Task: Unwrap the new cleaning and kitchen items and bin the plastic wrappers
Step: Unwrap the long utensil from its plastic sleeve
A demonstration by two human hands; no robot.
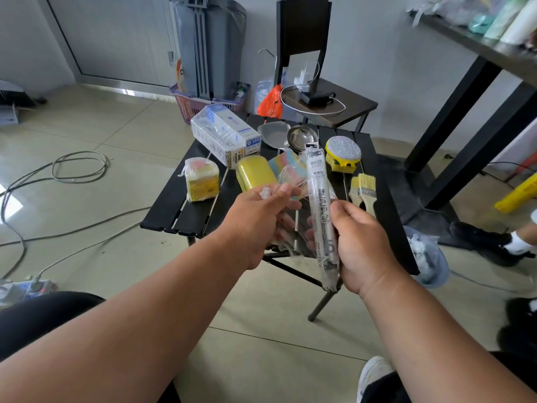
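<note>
Seen from the head camera: long clear wrapper [321, 205] with a printed strip, held upright over the near edge of the black slatted counter [171, 210], just below frame centre. Right hand [363, 245] at 5 o'clock of the wrapper, fingers curled round its lower half. Left hand [258, 219] at 9 o'clock, thumb and fingers pinching a loose flap of clear plastic [286, 181] beside the printed strip.

Further out on the counter: wrapped yellow sponge block [202, 183] at 10 o'clock of the hands, bare yellow sponge [255, 173] at 11, boxed pack in film [225, 138] behind that, steel ladle bowl [302, 139] at 12, glittery round scrubber [343, 154] at 1, two paint brushes [361, 190] at 2. Small bin [427, 257] with crumpled plastic on the floor at 3 o'clock.
</note>
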